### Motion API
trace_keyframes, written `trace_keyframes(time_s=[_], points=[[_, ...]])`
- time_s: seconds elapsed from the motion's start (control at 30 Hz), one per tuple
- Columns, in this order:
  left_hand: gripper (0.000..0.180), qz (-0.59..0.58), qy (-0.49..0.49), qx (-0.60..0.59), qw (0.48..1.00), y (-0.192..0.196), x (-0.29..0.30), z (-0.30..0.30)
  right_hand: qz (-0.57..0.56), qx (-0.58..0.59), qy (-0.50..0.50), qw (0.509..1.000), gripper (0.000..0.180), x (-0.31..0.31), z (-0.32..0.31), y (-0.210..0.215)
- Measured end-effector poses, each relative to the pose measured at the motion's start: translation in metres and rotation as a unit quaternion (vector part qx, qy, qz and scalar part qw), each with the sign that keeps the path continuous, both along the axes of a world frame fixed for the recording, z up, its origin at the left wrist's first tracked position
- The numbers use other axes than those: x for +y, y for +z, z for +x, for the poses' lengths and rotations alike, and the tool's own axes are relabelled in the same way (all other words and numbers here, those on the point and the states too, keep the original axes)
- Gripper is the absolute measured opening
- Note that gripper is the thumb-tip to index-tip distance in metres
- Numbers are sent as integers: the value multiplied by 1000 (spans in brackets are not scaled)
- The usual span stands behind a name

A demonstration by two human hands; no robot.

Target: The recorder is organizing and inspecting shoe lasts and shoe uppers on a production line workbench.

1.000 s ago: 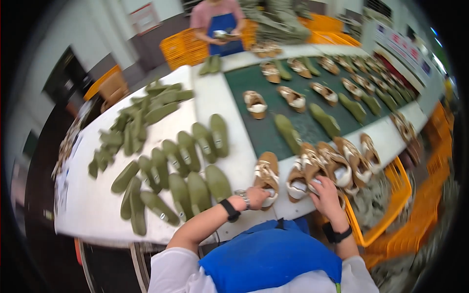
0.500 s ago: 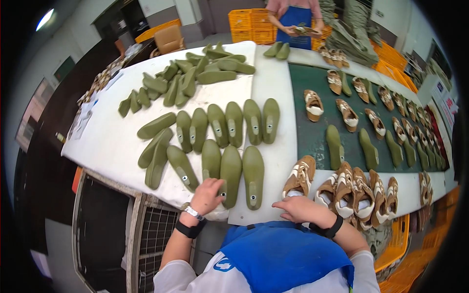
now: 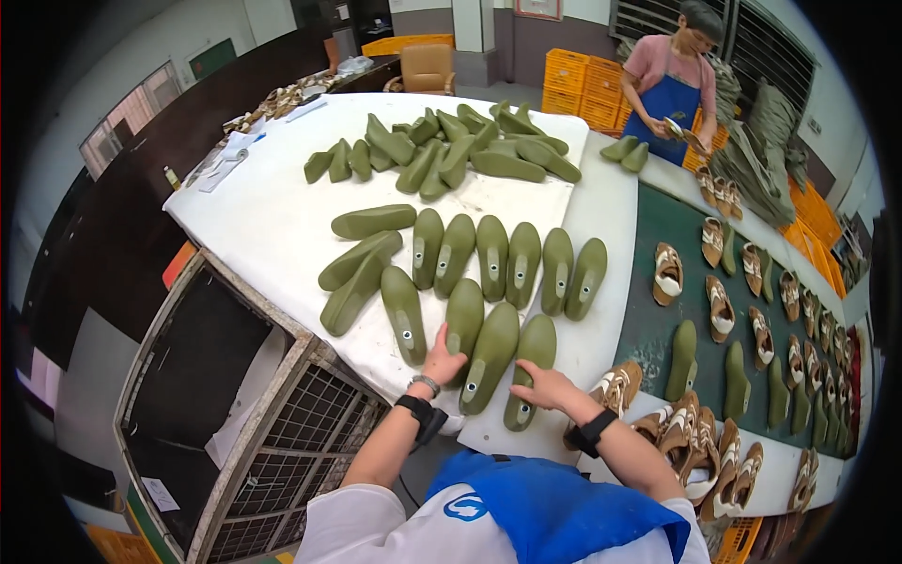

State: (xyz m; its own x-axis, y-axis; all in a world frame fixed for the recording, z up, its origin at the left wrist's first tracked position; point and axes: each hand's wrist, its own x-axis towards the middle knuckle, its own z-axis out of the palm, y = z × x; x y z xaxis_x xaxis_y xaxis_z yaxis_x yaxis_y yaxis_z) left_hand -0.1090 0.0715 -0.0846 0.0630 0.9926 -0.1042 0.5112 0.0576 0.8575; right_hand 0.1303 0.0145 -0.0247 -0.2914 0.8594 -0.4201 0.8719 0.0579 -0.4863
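Note:
Green shoe lasts lie sole-up in rows on the white table. My left hand (image 3: 443, 361) is closed around the heel end of a shoe last (image 3: 465, 315) in the near row. My right hand (image 3: 548, 385) grips the near row's rightmost shoe last (image 3: 536, 346), thumb and forefinger on its heel part. Between the hands lies another shoe last (image 3: 493, 352), its round metal-rimmed hole toward me. One more shoe last (image 3: 404, 315) rests left of my left hand. Past my right hand stands a brown and white sneaker (image 3: 617, 385), partly hidden by my forearm.
A heap of shoe lasts (image 3: 451, 146) covers the table's far part. On the right, a green mat (image 3: 658, 235) bears sneakers and lasts in rows. A wire-mesh cart (image 3: 291, 451) stands at the near left edge. Across the table, a co-worker (image 3: 667, 85) handles a shoe.
My right hand has moved left from beside the sneakers onto the rightmost near last. My left hand stays at its last. The view has swung left, shifting the scene rightward.

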Motion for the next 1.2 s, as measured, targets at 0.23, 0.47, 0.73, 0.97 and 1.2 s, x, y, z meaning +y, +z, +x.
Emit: trace_keyframes(time_s=[0.23,0.47,0.73,0.97,1.2], points=[[86,-54,-53,-32,997,17,-66,34,-16,-53,-77,995,70,-32,12,11],[77,-68,-110,-51,990,29,-40,45,-14,-70,-91,993,67,-34,32,10],[72,173,159,78,969,-18,45,-96,9,-61,-108,992,64,-37,26,13],[60,46,174,-158,971,-33,5,-61,-5,-52,-128,990,64,-36,31,9],[69,21,13,24,999,1,-73,-6,-24,-83,-123,989,63,-35,29,10]])
